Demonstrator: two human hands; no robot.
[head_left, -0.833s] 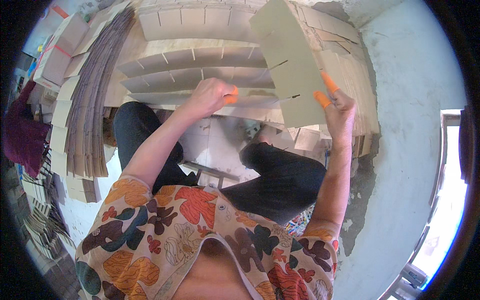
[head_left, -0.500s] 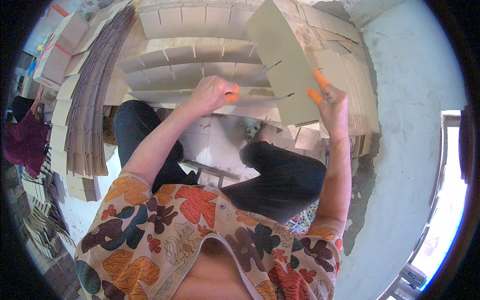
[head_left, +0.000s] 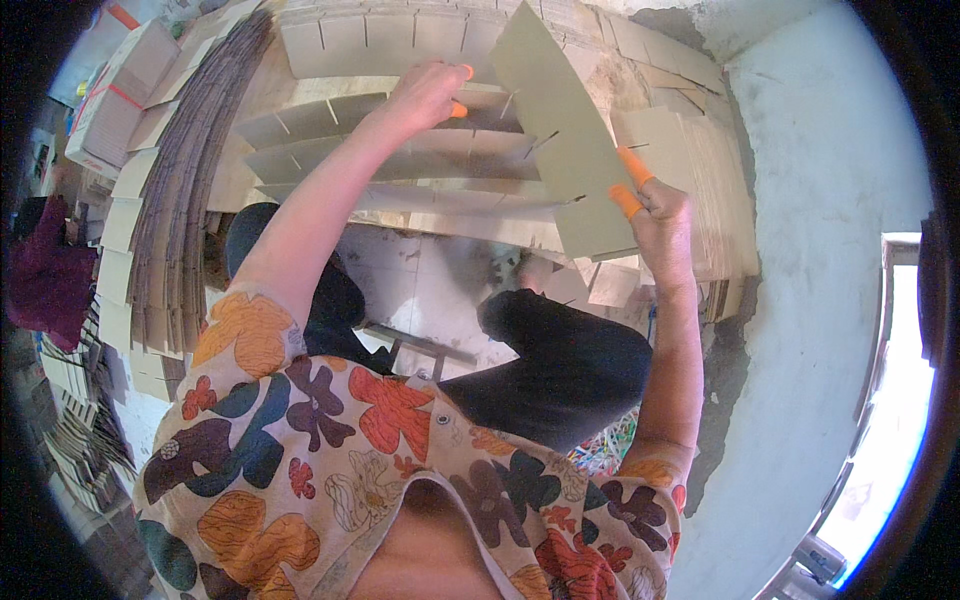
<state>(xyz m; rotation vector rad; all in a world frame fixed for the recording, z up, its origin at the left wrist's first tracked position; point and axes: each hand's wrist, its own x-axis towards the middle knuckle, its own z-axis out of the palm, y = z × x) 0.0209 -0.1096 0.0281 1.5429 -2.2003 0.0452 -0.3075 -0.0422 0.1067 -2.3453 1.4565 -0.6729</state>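
My right hand (head_left: 662,222) grips the lower right edge of a slotted grey-brown cardboard divider strip (head_left: 565,130), which stands tilted across the slotted ends of other strips. Orange finger covers show on its thumb and finger. Under it lie several cardboard strips in rows, among them a near strip (head_left: 400,197), a middle strip (head_left: 390,157) and a farther strip (head_left: 345,113), slots along their edges. My left hand (head_left: 425,95) is over the farther strip, its orange-covered thumb and finger apart; nothing shows between them.
A long stack of cardboard pieces (head_left: 190,190) runs along the left, beside a white box (head_left: 122,95). More flat sheets (head_left: 690,190) are piled at the right, against the pale wall (head_left: 810,270). A person in a dark red top (head_left: 50,275) is at the far left.
My left hand has moved away from me, from the near strips to the farther one, and its thumb and finger have parted. My right hand still holds its strip, nearly unmoved.
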